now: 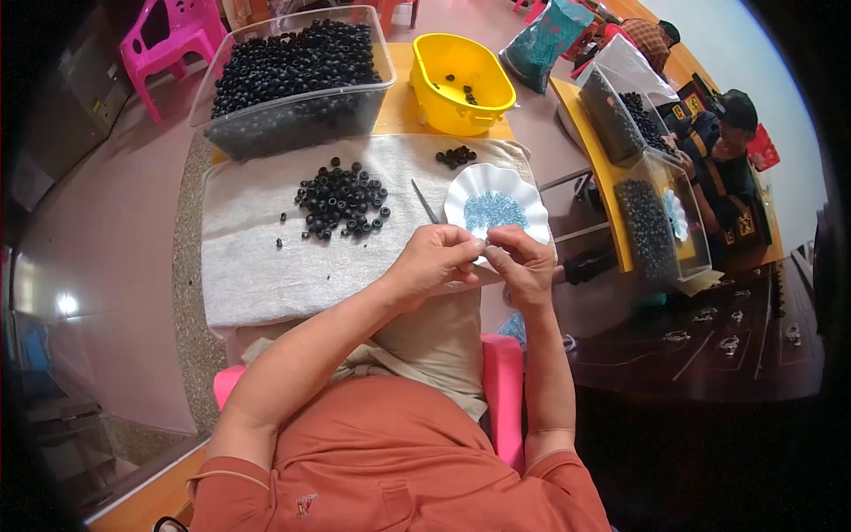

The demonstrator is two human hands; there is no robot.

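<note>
My left hand (434, 264) and my right hand (525, 268) meet fingertip to fingertip just in front of a white scalloped dish (455, 188). Both are closed in a pinch; a small dark bit shows between them, too small to name. Tiny pale blue glittering pieces (495, 211) lie in the dish. Left of it rests a slim, dark, pointed tool (425, 201), perhaps tweezers, its lower end by my left hand. A loose heap of small black ring-like pieces (341, 199) is spread on the white cloth (253, 279). A smaller black cluster (456, 157) sits above the dish.
A clear bin (297, 124) full of black pieces stands at the far left, beside a yellow tub (463, 66) holding a few. On the right, another person (722, 168) sits at a yellow table (574, 111) with clear bins (651, 213). A pink chair (173, 40) stands far left.
</note>
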